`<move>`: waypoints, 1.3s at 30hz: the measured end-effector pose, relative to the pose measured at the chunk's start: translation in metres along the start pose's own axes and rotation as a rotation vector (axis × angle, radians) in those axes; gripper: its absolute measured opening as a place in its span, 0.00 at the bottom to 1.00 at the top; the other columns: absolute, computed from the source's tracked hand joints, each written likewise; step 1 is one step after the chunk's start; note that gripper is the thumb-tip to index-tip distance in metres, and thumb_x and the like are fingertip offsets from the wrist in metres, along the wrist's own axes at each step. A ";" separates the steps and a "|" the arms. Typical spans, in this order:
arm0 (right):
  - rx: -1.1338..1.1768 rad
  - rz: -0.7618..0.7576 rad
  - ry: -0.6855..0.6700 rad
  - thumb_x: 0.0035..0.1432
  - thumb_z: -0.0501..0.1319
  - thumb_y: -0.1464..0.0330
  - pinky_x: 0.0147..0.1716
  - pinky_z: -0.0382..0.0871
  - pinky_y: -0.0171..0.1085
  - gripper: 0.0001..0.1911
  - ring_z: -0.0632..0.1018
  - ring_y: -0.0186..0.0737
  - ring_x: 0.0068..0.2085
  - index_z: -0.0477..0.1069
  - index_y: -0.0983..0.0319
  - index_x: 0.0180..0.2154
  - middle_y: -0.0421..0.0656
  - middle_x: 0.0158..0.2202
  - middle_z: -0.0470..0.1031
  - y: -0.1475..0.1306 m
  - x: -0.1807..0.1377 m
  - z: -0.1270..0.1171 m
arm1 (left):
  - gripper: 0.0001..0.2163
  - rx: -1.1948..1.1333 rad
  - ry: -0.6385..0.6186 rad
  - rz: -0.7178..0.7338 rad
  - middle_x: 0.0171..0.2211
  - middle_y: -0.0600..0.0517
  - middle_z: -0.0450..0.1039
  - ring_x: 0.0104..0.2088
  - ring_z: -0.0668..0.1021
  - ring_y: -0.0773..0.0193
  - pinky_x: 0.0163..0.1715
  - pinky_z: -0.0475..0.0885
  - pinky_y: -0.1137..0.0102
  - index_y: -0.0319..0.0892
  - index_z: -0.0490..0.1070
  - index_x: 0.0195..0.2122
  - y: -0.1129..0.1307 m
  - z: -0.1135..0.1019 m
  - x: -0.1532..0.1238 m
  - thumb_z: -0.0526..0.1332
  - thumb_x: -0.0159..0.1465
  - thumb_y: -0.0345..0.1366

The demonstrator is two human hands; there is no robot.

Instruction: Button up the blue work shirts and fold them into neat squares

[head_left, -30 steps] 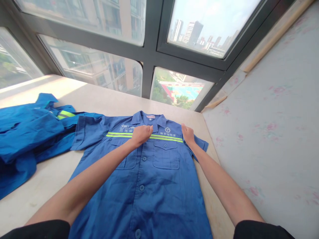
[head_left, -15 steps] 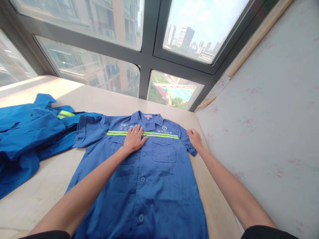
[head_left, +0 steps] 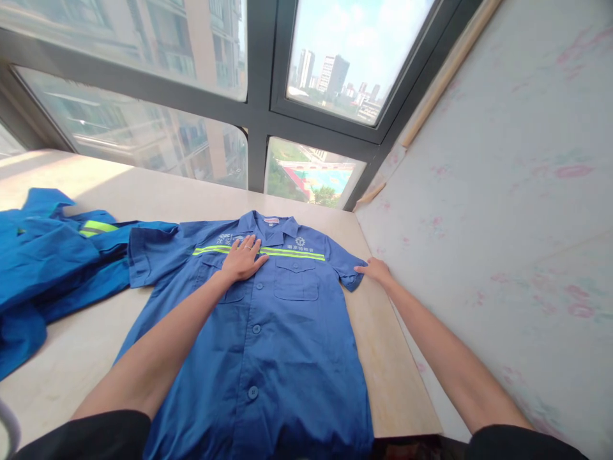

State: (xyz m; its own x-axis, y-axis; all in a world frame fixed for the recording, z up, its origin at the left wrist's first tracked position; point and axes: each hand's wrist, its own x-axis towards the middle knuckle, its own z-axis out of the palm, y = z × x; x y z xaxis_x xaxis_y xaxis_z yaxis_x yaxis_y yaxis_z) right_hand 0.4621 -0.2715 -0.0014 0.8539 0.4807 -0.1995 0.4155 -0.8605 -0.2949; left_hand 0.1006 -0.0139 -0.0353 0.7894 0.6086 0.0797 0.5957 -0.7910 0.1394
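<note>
A blue short-sleeved work shirt (head_left: 297, 332) lies front up and buttoned, its collar toward the window. A yellow-green reflective stripe runs across the chest, with white print above it. My left hand (head_left: 243, 259) rests flat on the chest, fingers spread over the stripe and part of the print. At the sleeve on the right, my right hand (head_left: 376, 269) pinches the cuff edge between thumb and fingers. The opposite sleeve (head_left: 153, 252) lies spread out and overlaps another garment.
A crumpled blue garment (head_left: 62, 262) with a reflective band lies at the left on the pale wooden surface (head_left: 387, 370). Grey-framed windows (head_left: 261, 128) stand behind. A flower-patterned wall (head_left: 517, 211) borders the right side. Part of a pale curved object (head_left: 8, 425) shows at lower left.
My right hand has moved from above the sleeve to its cuff and taken hold of it. The sleeve end lies flatter. My left hand stays on the chest; the view has shifted right.
</note>
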 end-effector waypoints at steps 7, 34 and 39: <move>0.410 0.163 -0.246 0.46 0.73 0.68 0.24 0.71 0.32 0.14 0.77 0.37 0.26 0.70 0.65 0.29 0.44 0.23 0.76 -0.007 -0.008 0.001 | 0.35 0.008 0.003 0.029 0.69 0.38 0.50 0.69 0.54 0.49 0.66 0.47 0.52 0.33 0.55 0.67 -0.005 -0.002 0.003 0.41 0.69 0.55; 0.896 0.306 -0.610 0.60 0.66 0.61 0.21 0.72 0.28 0.13 0.77 0.32 0.23 0.72 0.65 0.32 0.46 0.27 0.79 -0.012 -0.083 0.009 | 0.26 0.096 0.033 -0.020 0.68 0.32 0.52 0.68 0.58 0.45 0.62 0.55 0.45 0.34 0.60 0.64 0.099 -0.014 -0.029 0.47 0.64 0.25; 1.006 0.327 -0.673 0.62 0.63 0.58 0.19 0.71 0.28 0.16 0.74 0.31 0.21 0.71 0.65 0.32 0.43 0.24 0.75 -0.009 -0.087 0.011 | 0.24 -0.064 0.039 0.150 0.67 0.35 0.54 0.69 0.57 0.49 0.64 0.56 0.50 0.37 0.60 0.63 0.151 -0.014 -0.032 0.52 0.66 0.34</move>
State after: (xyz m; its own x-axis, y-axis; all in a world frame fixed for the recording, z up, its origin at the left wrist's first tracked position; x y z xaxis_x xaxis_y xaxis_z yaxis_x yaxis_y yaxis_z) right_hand 0.3803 -0.3038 0.0086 0.4196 0.5155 -0.7472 -0.4613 -0.5878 -0.6646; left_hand 0.1627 -0.1518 -0.0027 0.8616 0.4871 0.1429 0.4600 -0.8683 0.1858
